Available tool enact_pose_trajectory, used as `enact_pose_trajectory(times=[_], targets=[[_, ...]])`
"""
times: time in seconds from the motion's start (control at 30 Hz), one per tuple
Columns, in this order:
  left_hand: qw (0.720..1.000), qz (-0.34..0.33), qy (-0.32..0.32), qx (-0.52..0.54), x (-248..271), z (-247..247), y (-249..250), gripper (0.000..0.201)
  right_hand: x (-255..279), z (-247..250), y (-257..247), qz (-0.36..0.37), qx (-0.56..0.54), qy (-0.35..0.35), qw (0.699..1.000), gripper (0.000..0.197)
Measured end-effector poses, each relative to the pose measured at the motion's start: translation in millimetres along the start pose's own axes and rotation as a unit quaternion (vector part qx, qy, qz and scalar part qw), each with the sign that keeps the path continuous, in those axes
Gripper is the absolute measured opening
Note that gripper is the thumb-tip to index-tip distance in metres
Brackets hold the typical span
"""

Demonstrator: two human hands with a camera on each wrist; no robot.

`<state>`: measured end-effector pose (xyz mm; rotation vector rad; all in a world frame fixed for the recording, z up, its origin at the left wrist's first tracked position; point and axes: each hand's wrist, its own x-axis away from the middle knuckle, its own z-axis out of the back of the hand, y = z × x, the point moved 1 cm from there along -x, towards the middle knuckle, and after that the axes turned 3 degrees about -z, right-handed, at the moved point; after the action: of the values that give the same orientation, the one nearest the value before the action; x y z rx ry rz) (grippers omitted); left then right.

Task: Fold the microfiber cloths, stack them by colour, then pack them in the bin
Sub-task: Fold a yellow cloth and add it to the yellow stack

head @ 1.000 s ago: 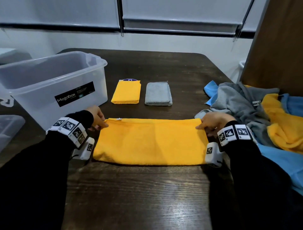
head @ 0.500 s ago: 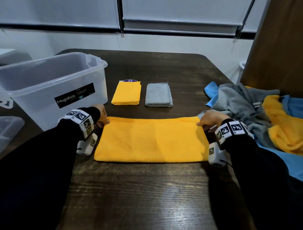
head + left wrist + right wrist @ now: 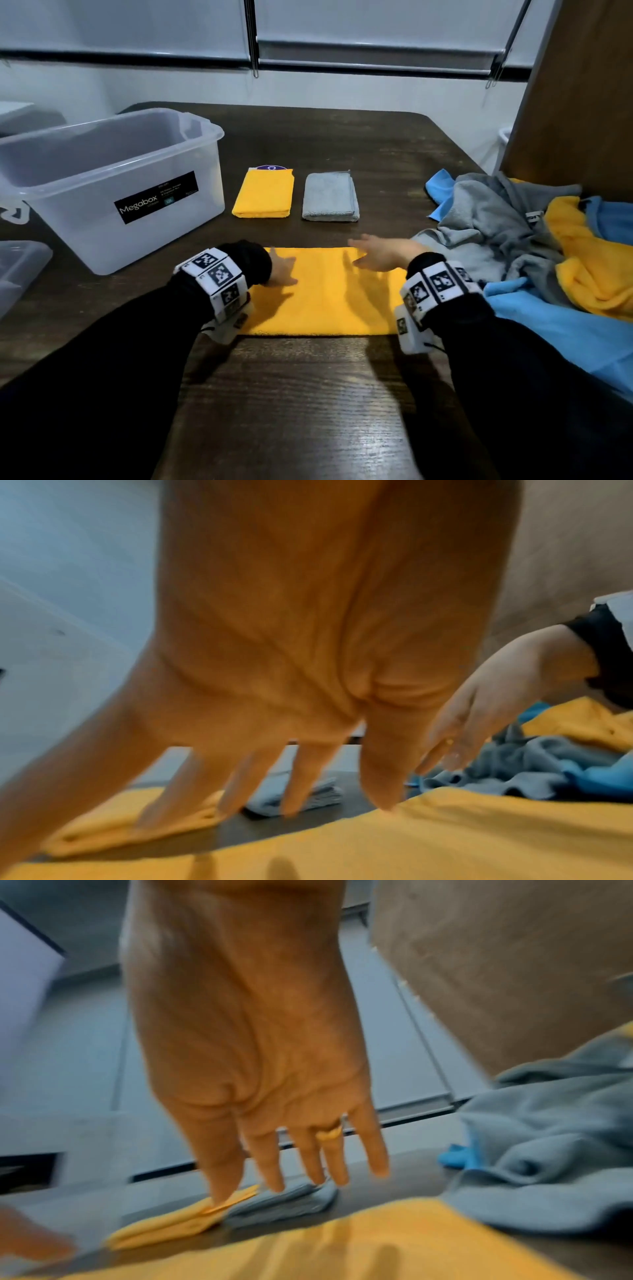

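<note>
Head view: bin [image 3: 102, 192] at table [image 3: 308, 394] left. Left hand [image 3: 282, 270] flat, fingers spread, on the half-folded yellow cloth [image 3: 325, 294] — right hand [image 3: 380, 255] flat above its far right part, contact unclear. Folded yellow [image 3: 263, 193] and grey [image 3: 329, 197] cloths beyond; unfolded pile [image 3: 534, 240] at right.

A dark wood-grain worktop [image 3: 308, 394] fills the foreground; roller blinds [image 3: 376, 31] hang along the back wall; a brown panel [image 3: 582, 102] stands at right; a clear lid [image 3: 17, 270] lies at far left.
</note>
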<state>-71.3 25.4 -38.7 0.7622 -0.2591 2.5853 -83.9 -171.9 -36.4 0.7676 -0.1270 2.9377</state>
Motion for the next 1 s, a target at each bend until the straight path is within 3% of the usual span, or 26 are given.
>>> enact_pose_trajectory(times=[0.1, 0.2, 0.37, 0.57, 0.63, 0.77, 0.87, 1.0], targets=[[0.996, 0.000, -0.070, -0.047, -1, -3, 12, 0.080, -2, -16, -20, 0.026, 0.083, -0.084, 0.993, 0.064], [0.996, 0.018, -0.080, -0.039, -12, -10, -2, 0.102, -2, -15, -13, -0.021, 0.095, -0.094, 0.991, 0.084], [0.999, 0.022, -0.030, 0.010, -17, -27, -34, 0.115, -4, -18, 22, -0.139, 0.050, -0.063, 0.987, 0.117], [0.996, 0.081, 0.027, 0.014, -3, -32, -44, 0.109, 3, -19, 26, -0.200, 0.024, -0.042, 0.979, 0.114], [0.996, 0.091, 0.014, 0.009, -2, -23, -29, 0.111, 5, -18, 8, -0.183, 0.024, -0.040, 0.982, 0.118], [0.996, 0.072, -0.050, -0.012, 1, -29, -22, 0.118, 11, -35, -26, -0.069, 0.033, -0.066, 0.995, 0.135], [0.997, 0.045, -0.061, -0.007, 14, -37, -42, 0.122, 20, -45, -20, -0.050, 0.049, -0.096, 0.993, 0.130], [0.997, 0.044, -0.060, -0.028, 29, -52, -70, 0.147, 19, -43, 9, -0.043, 0.083, -0.109, 0.990, 0.132]])
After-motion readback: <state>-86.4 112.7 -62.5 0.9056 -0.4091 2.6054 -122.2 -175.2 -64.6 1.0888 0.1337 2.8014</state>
